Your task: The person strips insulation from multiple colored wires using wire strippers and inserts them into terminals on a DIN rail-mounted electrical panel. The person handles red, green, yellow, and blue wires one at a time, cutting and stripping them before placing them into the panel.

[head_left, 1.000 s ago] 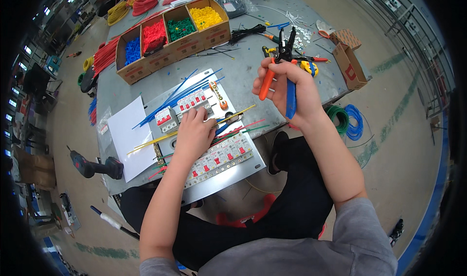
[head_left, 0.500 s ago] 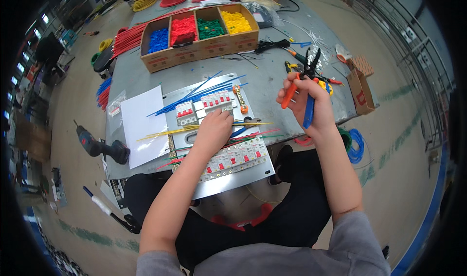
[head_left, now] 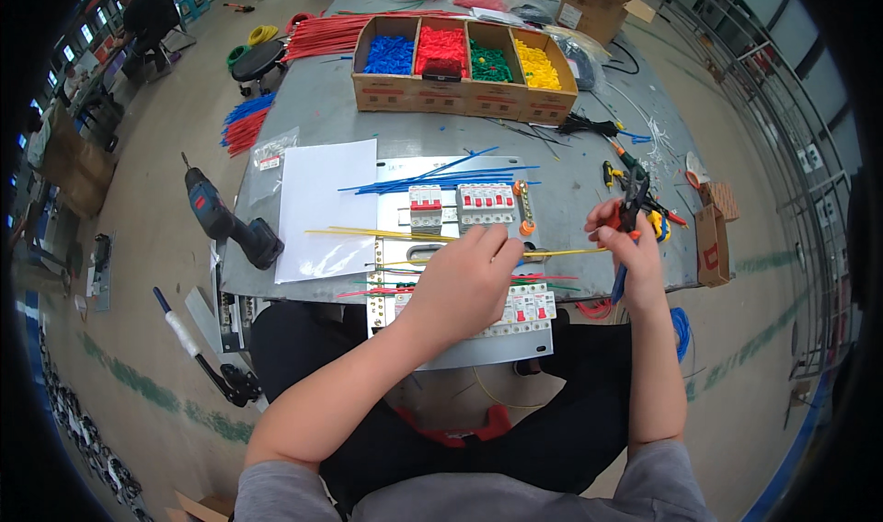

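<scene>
My left hand [head_left: 467, 281] is closed over the mounting plate, its fingers pinching a yellow wire [head_left: 566, 252] that reaches right toward my other hand. My right hand [head_left: 635, 251] is wrapped round wire strippers [head_left: 635, 195] with black jaws and orange and blue handles. Whether the wire's far end touches the tool I cannot tell. Below and behind my left hand, the metal plate [head_left: 524, 348] bears breakers: a small one [head_left: 426, 205], a wider one [head_left: 486, 203] and a lower row [head_left: 526, 312], partly covered by my hand. Blue wires [head_left: 451, 182] and yellow wires [head_left: 377, 233] lie across it.
Beyond the plate stands a cardboard box [head_left: 405, 94] with blue, red, green and yellow caps in compartments. White paper [head_left: 322, 209] and a cordless drill [head_left: 230, 218] are at left. More hand tools [head_left: 662, 214] and a small carton [head_left: 711, 246] lie at right.
My left hand has lifted off the plate and moved right with a yellow wire. The strippers have come lower and nearer to it, their jaws narrower. The view has shifted.
</scene>
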`<state>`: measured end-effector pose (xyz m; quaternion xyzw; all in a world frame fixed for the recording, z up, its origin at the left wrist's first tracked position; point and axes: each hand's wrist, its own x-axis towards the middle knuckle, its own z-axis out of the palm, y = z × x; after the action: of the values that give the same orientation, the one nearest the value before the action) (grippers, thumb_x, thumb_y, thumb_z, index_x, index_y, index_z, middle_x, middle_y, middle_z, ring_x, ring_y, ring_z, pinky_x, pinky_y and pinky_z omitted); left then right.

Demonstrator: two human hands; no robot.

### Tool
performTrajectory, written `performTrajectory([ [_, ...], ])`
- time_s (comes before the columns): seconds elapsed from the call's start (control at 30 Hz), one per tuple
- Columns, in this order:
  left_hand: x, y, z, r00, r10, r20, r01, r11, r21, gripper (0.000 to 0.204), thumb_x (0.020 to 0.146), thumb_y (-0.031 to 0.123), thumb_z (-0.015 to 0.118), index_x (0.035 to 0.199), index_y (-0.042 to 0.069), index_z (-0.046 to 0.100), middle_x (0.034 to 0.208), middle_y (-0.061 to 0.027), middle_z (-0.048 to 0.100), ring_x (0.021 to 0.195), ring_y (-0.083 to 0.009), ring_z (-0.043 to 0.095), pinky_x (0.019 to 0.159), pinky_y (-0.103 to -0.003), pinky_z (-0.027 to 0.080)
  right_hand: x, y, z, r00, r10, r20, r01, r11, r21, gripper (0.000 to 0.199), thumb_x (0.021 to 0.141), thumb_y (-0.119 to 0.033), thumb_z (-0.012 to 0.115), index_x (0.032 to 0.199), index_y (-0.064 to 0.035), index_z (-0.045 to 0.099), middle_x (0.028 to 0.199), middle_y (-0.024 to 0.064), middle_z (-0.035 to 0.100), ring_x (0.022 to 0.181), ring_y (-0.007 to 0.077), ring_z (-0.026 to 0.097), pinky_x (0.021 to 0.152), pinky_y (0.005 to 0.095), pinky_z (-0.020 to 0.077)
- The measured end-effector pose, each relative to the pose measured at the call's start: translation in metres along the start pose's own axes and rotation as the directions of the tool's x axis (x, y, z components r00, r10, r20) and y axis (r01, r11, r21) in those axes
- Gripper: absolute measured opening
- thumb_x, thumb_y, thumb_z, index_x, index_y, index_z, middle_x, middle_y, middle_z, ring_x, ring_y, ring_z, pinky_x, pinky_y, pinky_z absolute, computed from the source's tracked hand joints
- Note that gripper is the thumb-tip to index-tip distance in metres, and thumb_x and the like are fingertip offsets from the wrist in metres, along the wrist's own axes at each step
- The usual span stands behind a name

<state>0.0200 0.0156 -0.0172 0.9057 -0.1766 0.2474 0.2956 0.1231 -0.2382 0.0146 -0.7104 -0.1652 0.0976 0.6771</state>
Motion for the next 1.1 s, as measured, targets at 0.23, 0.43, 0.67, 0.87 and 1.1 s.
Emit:
performTrajectory([
  [0.23, -0.014, 0.008, -0.008, 0.999, 0.042, -0.027, -0.042, 0.999, -0.005, 0.021, 0.092, 0.007, 0.075, 0.112, 0.002, 0.069, 0.093, -0.0090, 0.063, 0.083, -0.0269, 0.067, 0.067, -0.040, 0.056, -0.011, 0.007, 0.050, 0.973, 0.068, 0.219, -0.108, 0.979, 0.174, 0.028, 0.097, -0.019, 0.071, 0.118, -0.0034, 0.060, 0.118, 0.0102, 0.068, 0.113, 0.0191, 0.064, 0.108, 0.0386, 0.0489],
  [0.43, -0.010, 0.010, -0.013, 0.998, 0.064, -0.016, -0.063, 0.997, 0.046, 0.017, 0.092, 0.009, 0.076, 0.109, 0.004, 0.073, 0.091, -0.0048, 0.064, 0.081, -0.0237, 0.067, 0.065, -0.039, 0.055, -0.019, 0.012, 0.086, 0.966, 0.047, 0.256, -0.117, 0.956, 0.268, 0.033, 0.100, -0.020, 0.068, 0.127, -0.0039, 0.059, 0.124, 0.0090, 0.065, 0.117, 0.0180, 0.062, 0.109, 0.0360, 0.0457],
  [0.67, 0.007, 0.004, -0.053, 0.987, -0.017, -0.159, 0.008, 0.998, -0.058, 0.020, 0.088, -0.001, 0.078, 0.108, 0.004, 0.073, 0.090, -0.0082, 0.069, 0.075, -0.0233, 0.067, 0.064, -0.037, 0.053, 0.004, -0.002, 0.055, 0.956, -0.292, -0.033, 0.282, 0.944, -0.173, 0.043, 0.095, -0.015, 0.078, 0.130, -0.0010, 0.058, 0.119, 0.0099, 0.064, 0.108, 0.0201, 0.063, 0.105, 0.0370, 0.0485],
  [0.87, 0.001, 0.022, -0.061, 0.987, -0.130, -0.094, 0.075, 0.894, -0.443, 0.022, 0.086, -0.005, 0.078, 0.107, 0.002, 0.073, 0.087, -0.0111, 0.074, 0.073, -0.0281, 0.072, 0.064, -0.037, 0.055, 0.000, -0.014, 0.053, 0.775, -0.546, 0.318, 0.628, 0.616, -0.475, 0.057, 0.065, -0.010, 0.084, 0.119, -0.0028, 0.067, 0.111, 0.0146, 0.068, 0.101, 0.0353, 0.065, 0.090, 0.0430, 0.0513],
  [1.1, 0.002, 0.021, -0.048, 0.989, -0.009, -0.148, -0.063, 0.876, -0.478, 0.023, 0.081, -0.004, 0.083, 0.103, -0.001, 0.077, 0.086, -0.0142, 0.076, 0.068, -0.0277, 0.069, 0.059, -0.036, 0.051, -0.005, -0.020, 0.051, 0.670, -0.626, 0.399, 0.736, 0.494, -0.462, 0.060, 0.060, -0.010, 0.085, 0.117, -0.0047, 0.068, 0.111, 0.0116, 0.067, 0.101, 0.0345, 0.065, 0.092, 0.0459, 0.0491],
])
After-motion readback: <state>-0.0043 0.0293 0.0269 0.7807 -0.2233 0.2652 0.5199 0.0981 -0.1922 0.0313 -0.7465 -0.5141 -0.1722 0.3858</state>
